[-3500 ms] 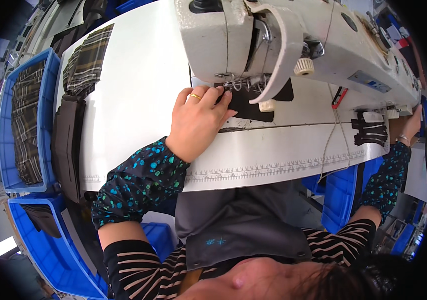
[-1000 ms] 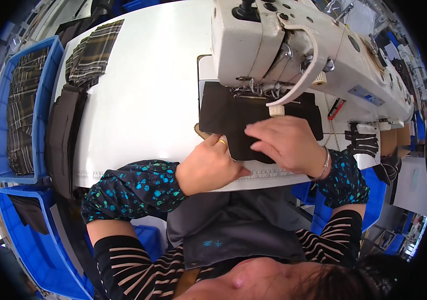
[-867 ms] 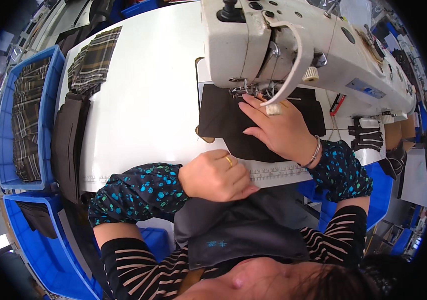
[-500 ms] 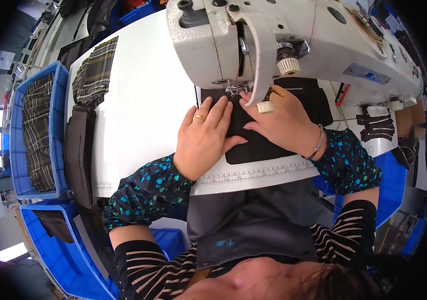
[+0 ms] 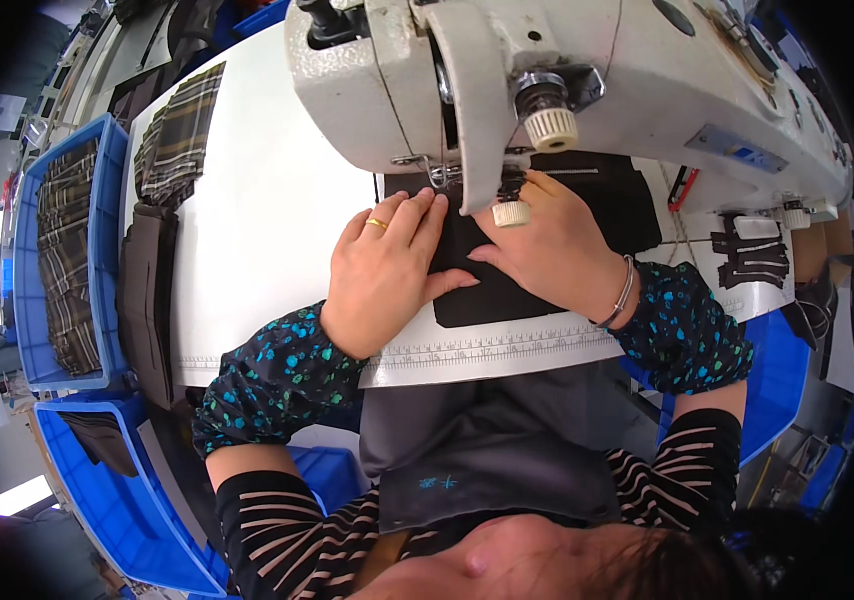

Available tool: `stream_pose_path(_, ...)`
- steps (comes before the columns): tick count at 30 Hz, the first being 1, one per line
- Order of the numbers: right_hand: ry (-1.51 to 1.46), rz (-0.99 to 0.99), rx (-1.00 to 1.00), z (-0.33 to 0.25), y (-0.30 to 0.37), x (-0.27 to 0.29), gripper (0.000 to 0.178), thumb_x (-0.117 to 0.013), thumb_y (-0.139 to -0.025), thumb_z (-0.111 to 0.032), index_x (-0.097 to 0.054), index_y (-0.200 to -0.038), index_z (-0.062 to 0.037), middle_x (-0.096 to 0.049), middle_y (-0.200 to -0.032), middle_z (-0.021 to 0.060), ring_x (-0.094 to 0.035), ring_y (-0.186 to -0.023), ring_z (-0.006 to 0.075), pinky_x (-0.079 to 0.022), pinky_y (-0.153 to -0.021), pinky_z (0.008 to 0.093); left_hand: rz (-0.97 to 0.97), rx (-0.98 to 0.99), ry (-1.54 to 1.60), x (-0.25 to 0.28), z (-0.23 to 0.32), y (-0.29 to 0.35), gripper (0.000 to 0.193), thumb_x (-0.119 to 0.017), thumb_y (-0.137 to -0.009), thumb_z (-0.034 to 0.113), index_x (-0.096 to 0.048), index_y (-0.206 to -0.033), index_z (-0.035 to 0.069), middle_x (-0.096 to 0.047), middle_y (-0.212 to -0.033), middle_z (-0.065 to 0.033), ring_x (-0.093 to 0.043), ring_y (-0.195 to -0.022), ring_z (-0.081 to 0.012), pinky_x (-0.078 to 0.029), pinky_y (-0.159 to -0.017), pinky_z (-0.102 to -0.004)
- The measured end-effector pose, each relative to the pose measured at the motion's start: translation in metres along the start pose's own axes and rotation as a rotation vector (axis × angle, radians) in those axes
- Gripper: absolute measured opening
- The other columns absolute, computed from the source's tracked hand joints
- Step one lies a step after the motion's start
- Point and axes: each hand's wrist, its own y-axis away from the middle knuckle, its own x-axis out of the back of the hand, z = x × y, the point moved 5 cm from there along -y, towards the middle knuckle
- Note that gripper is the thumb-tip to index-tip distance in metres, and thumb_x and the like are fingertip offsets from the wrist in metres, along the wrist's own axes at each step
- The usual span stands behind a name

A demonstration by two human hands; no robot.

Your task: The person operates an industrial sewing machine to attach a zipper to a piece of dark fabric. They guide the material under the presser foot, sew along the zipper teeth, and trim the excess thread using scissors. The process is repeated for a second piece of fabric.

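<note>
White worktop (image 5: pixel 267 230) fills the middle of the frame, and a ruler strip (image 5: pixel 507 345) runs along its front edge. Across the top and upper right sits a big, pale sewing machine (image 5: pixel 367 110). Under it, in the middle of the frame, a dark cloth (image 5: pixel 487 300) lies flat on the worktop. It goes on to the right, past the right hand.

The left hand (image 5: pixel 384 262) is palm down, just left of the middle, on the left side of the dark cloth. Its fingers point up at the little metal foot (image 5: pixel 439 175) of the machine. This grip is not pinching: the fingers are side by side and the thumb sticks out apart from them. One finger has a gold ring (image 5: pixel 377 223).

The right hand (image 5: pixel 557 240) is palm down on the dark cloth too, right of the middle. Its grip is apart as well, with the thumb away from the fingers and pointing left. Some fingertips hide behind the machine. A bracelet (image 5: pixel 623 292) goes around the wrist.

At the upper left of the frame is some checked cloth (image 5: pixel 182 130), with a brown pile (image 5: pixel 147 300) just below it. A blue bin (image 5: pixel 112 250) at the far left holds more checks. At the right, a red tool (image 5: pixel 684 187) and some black strips (image 5: pixel 750 262) lie on the worktop.
</note>
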Motion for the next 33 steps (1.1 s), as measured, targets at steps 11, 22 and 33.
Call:
stream_pose_path(11, -0.004, -0.002, -0.01, 0.0017, 0.0006, -0.0018, 0.039, -0.081, -0.084, -0.037, -0.078, -0.1, -0.0016, -0.072, -0.116, 0.0113, -0.065, -0.121, 0.0329, -0.05, -0.104, 0.0443, 0.028, -0.027, 0.006, -0.0027, -0.0005, -0.0013, 0.081, -0.076, -0.082, 0.059, -0.067, -0.138, 0.001, -0.064, -0.14, -0.0093, -0.058, -0.133, -0.0279, -0.048, -0.107, -0.0447)
stream_pose_path(22, -0.001, 0.017, -0.006, 0.0052, 0.001, -0.0043, 0.04, -0.079, -0.088, -0.037, -0.079, -0.103, 0.0002, -0.073, -0.12, 0.0138, -0.064, -0.124, 0.0351, -0.049, -0.108, 0.0457, 0.056, -0.03, -0.045, 0.0009, -0.0027, -0.0076, 0.079, -0.079, -0.08, 0.06, -0.07, -0.137, 0.005, -0.069, -0.134, -0.0068, -0.065, -0.128, -0.0269, -0.051, -0.105, -0.0409)
stream_pose_path(33, 0.009, -0.011, -0.016, 0.0051, 0.0006, -0.0056, 0.042, -0.079, -0.088, -0.038, -0.079, -0.106, 0.0005, -0.073, -0.123, 0.0144, -0.064, -0.126, 0.0357, -0.048, -0.11, 0.0465, 0.028, -0.023, -0.034, 0.0002, -0.0052, -0.0086, 0.079, -0.077, -0.081, 0.061, -0.069, -0.137, 0.006, -0.069, -0.135, -0.0063, -0.063, -0.131, -0.0263, -0.05, -0.106, -0.0436)
